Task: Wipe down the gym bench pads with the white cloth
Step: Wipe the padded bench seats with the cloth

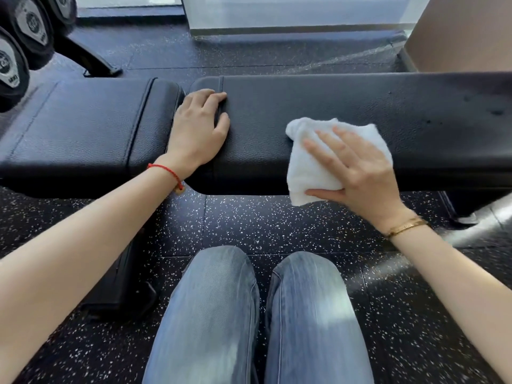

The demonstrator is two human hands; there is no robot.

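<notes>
Head view: right hand [357, 173] presses white cloth [307, 162] flat, fingers [327, 151] spread.

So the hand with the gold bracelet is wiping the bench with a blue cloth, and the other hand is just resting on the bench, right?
Almost. The cloth is white, not blue; the head view shows it. The rest holds: the right hand with the gold bracelet presses it flat on the long bench pad, and the left hand rests on the bench.

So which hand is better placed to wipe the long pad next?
Right. The right hand already presses the cloth flat on the long pad. The left hand holds no cloth and rests at that pad's end by the gap.
</notes>
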